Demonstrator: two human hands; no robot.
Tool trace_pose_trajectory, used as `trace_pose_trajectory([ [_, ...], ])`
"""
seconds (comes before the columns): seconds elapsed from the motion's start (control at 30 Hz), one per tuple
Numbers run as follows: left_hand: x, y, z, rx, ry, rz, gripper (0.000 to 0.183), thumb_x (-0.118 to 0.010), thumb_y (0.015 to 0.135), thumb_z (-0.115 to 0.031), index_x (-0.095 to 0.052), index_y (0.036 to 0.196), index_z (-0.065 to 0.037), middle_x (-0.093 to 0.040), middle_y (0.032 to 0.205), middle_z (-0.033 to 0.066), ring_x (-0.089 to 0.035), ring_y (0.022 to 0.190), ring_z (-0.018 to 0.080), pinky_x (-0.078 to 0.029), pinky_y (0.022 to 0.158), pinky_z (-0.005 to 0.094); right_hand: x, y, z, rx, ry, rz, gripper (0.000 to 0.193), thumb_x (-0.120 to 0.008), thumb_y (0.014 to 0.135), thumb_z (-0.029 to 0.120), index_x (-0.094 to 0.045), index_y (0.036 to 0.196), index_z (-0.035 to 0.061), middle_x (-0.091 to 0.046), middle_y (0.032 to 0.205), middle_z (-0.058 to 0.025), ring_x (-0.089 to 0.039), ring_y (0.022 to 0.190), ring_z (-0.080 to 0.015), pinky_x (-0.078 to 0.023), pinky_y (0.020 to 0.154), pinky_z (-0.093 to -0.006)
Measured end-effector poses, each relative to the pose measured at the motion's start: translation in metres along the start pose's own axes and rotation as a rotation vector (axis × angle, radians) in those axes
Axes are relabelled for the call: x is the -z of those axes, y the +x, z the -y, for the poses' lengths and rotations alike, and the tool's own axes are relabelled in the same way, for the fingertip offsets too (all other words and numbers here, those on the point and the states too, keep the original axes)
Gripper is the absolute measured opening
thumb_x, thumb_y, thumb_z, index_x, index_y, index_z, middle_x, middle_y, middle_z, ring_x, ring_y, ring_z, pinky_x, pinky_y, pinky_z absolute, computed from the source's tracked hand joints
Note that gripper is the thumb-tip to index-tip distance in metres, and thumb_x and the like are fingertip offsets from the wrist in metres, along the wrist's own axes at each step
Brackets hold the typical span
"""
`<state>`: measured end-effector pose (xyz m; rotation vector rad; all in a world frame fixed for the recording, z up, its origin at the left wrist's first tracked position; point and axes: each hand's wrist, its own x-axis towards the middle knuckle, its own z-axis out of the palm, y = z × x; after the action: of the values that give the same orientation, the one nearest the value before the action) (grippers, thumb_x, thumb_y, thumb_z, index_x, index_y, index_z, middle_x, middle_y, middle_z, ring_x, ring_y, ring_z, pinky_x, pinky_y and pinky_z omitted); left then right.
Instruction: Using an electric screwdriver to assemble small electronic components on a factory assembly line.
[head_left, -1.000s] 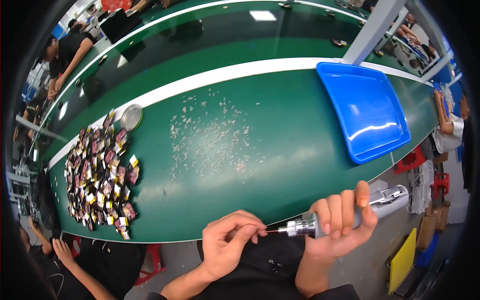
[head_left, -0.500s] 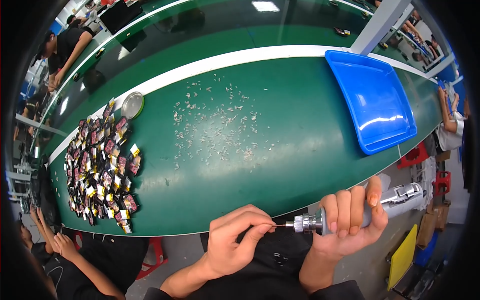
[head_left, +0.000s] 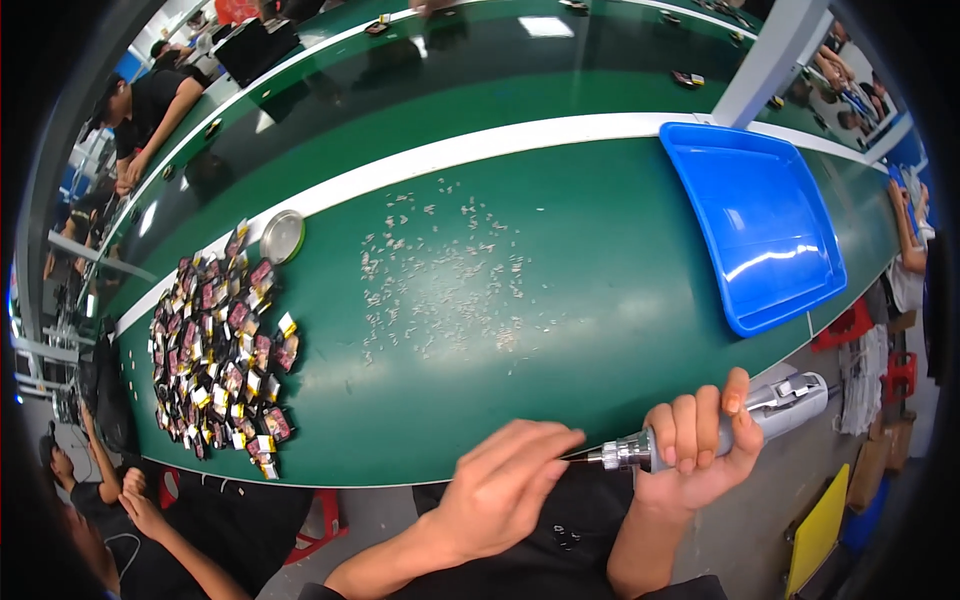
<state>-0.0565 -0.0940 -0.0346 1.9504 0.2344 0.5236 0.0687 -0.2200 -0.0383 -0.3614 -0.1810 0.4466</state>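
Note:
My right hand [head_left: 695, 450] is wrapped round a grey electric screwdriver [head_left: 790, 402], which lies tilted over the table's front edge. Its silver chuck [head_left: 626, 453] faces left, and a thin bit sticks out of it. At the bit's tip, my left hand [head_left: 508, 490] has its fingers stretched out, thumb and forefinger parted. Whether anything tiny sits between them is too small to tell. Beyond my hands, many tiny pale metal pieces [head_left: 440, 282] are scattered over the green tabletop [head_left: 610, 230].
A heap of small black devices with pink and yellow-white parts [head_left: 215, 350] covers the left side. Behind it stands a round shallow tin [head_left: 283, 237]. On the right is a blue tray [head_left: 765, 235], near a white post [head_left: 770, 65]. Co-workers sit left, right and across.
My left thumb and forefinger, earlier pinched at the bit's tip, have parted and straightened. My left hand has moved slightly right. The whole view has shifted a little; my right hand keeps its grip.

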Motion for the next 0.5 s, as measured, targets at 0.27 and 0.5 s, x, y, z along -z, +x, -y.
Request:
trace_pose_trajectory([
  [0.27,0.049,0.06,-0.003,-0.043,0.418,0.07,0.011,-0.068,0.078,0.002,-0.062,0.068,0.001,-0.059,0.06,0.0107,-0.06,0.058,0.0243,-0.047,0.056,0.0297,0.028,0.009,0.008,0.004,0.006,-0.113,0.012,-0.045,0.09,0.019,-0.048,0.089,0.0074,-0.035,0.049,-0.0004,-0.034,0.041,-0.0125,-0.035,0.046,-0.0302],
  [0.5,0.017,0.212,0.045,-0.205,0.458,0.042,0.013,-0.055,0.086,0.0,-0.061,0.097,0.003,-0.065,0.078,0.0171,-0.064,0.072,0.0322,-0.05,0.066,0.0363,0.03,0.016,-0.001,-0.056,0.029,-0.164,0.009,-0.049,0.09,0.018,-0.046,0.09,0.0084,-0.035,0.05,0.0005,-0.035,0.042,-0.011,-0.038,0.048,-0.0279],
])
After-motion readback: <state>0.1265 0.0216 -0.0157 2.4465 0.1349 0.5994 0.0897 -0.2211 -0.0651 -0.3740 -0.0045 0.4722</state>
